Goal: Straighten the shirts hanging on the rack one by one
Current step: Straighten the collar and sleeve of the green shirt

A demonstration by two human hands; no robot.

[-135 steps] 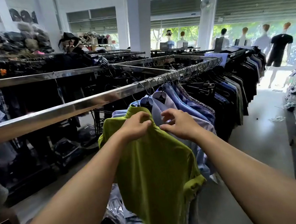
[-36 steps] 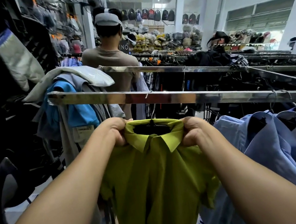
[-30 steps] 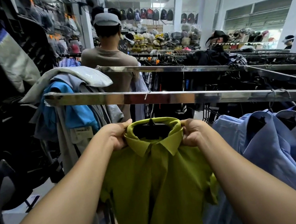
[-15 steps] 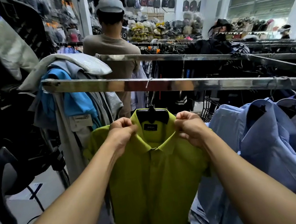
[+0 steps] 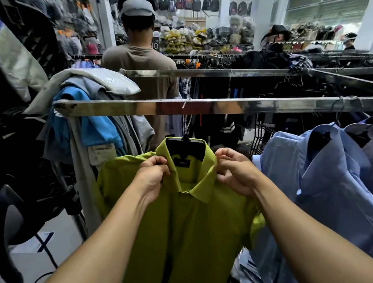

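Observation:
A lime-green collared shirt (image 5: 189,233) hangs on a black hanger (image 5: 188,149) from the steel rack rail (image 5: 260,106), facing me. My left hand (image 5: 153,179) pinches the left side of its collar. My right hand (image 5: 236,172) pinches the right side of the collar. The collar is folded down and the black neck label shows. To the right, several blue and purple shirts (image 5: 336,182) hang on the same rail.
A person in a grey cap (image 5: 144,58) stands beyond the rail with their back to me. Clothes (image 5: 84,113) are piled over the rail's left end. A black chair (image 5: 6,221) stands at the left. More racks (image 5: 314,66) fill the back right.
The view swung left from the aisle to face the green shirt's front. My hands slid from the collar's top edge down to its sides, and the collar now lies folded down.

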